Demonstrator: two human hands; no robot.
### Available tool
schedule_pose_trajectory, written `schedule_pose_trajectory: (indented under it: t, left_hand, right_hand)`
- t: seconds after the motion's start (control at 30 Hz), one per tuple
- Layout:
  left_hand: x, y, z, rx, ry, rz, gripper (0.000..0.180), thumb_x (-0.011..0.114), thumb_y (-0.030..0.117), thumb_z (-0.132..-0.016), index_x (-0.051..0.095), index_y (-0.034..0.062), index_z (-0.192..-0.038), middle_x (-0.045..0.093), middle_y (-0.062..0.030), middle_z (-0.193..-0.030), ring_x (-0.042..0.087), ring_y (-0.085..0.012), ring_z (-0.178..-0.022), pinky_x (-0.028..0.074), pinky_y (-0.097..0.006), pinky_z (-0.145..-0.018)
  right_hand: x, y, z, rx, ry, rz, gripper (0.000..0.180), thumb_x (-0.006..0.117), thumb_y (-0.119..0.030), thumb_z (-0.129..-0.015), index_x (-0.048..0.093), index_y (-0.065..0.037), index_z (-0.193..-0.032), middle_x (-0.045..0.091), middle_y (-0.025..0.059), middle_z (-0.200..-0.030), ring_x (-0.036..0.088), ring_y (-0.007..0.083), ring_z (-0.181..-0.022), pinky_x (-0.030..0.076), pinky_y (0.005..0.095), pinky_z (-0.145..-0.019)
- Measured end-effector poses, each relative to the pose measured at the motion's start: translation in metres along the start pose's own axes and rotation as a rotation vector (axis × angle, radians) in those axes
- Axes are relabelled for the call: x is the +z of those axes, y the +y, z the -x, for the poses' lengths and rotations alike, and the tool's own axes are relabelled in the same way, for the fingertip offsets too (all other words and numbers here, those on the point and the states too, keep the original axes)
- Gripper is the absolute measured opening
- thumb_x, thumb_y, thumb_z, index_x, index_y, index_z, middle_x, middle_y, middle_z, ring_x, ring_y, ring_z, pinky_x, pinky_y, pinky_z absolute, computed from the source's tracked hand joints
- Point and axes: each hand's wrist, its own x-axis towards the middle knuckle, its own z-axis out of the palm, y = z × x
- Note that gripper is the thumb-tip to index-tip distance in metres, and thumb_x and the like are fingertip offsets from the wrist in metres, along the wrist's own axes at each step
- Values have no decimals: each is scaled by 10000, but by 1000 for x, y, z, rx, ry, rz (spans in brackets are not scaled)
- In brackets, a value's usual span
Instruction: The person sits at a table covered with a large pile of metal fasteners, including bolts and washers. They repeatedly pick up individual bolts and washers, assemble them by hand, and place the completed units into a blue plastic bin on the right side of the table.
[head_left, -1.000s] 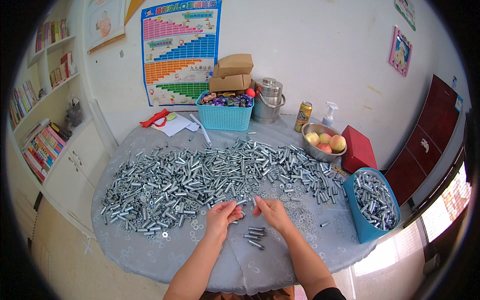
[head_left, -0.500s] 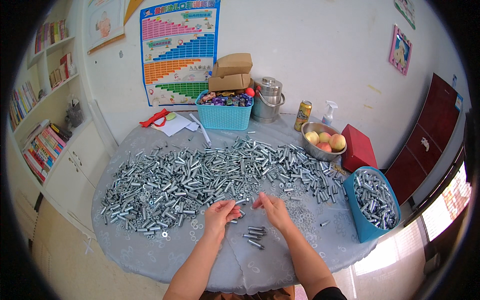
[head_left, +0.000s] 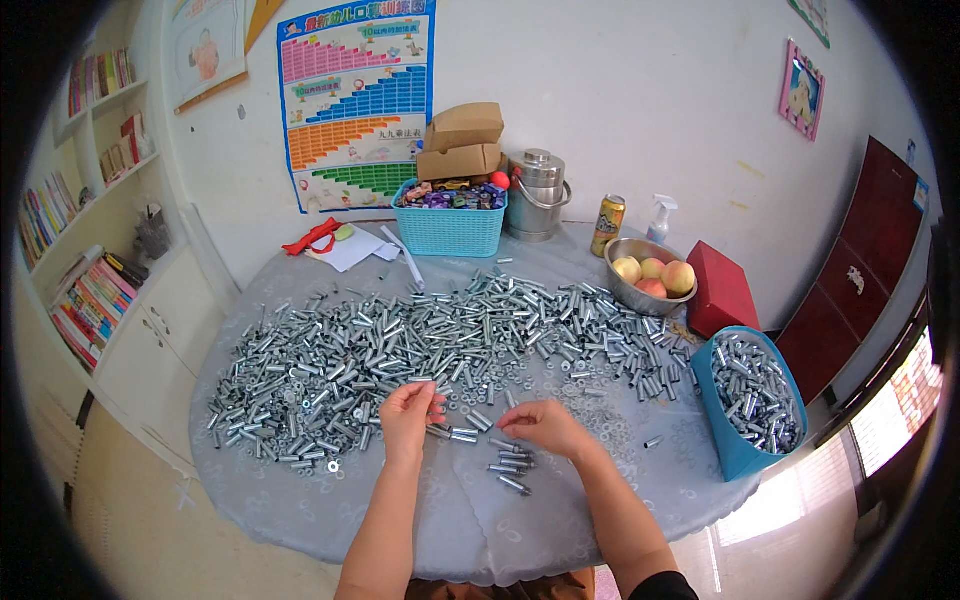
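Head view: your round desk wears a grey cloth, its middle strewn with silver metal sleeves; a poster hangs on the white wall and bookshelves stand at left. Since a second ago your right hand has dropped toward the small sleeve pile near the front edge, fingers loosely curled. Your left hand pinches one small piece, too small to tell its axis.
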Motion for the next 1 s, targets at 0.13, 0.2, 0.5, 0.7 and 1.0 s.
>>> schedule_pose_trajectory:
  t: [0.13, 0.2, 0.5, 0.7, 1.0]
  left_hand:
    - [-2, -11, -3, 93, -52, -169, 114, 594, 60, -830, 639, -13, -905, 651, -87, -780, 589, -97, -640, 486, -215, -494]
    - [-11, -18, -13, 274, 47, -337, 106, 599, 39, -811, 646, -6, -893, 655, -76, -786, 591, -94, -652, 474, -212, -507]
    - [-18, -19, -10, 476, -11, -832, 100, 647, -11, -687, 660, 43, -770, 624, -68, -744, 531, -212, -708, 427, -321, -672]
    - [-14, -19, -8, 539, -7, -963, 114, 667, 4, -665, 652, 60, -764, 619, -70, -757, 529, -248, -744, 420, -346, -691]
    - [5, -24, 6, 734, -5, -970, 57, 600, 52, -746, 628, 54, -796, 602, -89, -810, 528, -297, -826, 438, -378, -734]
  right_hand:
    - [7, -13, 4, -14, 71, 171, 163, 613, -80, -810, 660, -22, -955, 659, 69, -841, 596, 121, -771, 473, 247, -706]
    - [3, -5, 2, -7, 120, 149, 179, 611, -111, -808, 661, -44, -965, 663, 101, -869, 613, 173, -791, 477, 279, -733]
    - [5, -2, -3, -204, 349, 359, 186, 622, -78, -772, 671, -87, -951, 632, 82, -911, 585, 223, -817, 469, 313, -710]
    - [30, 6, -8, -469, 282, 599, 208, 609, -69, -735, 657, -79, -937, 618, 94, -978, 560, 288, -913, 455, 376, -795]
    - [37, 10, -13, -407, 348, 708, 206, 636, -101, -689, 665, -83, -892, 629, 96, -896, 572, 293, -867, 457, 377, -764]
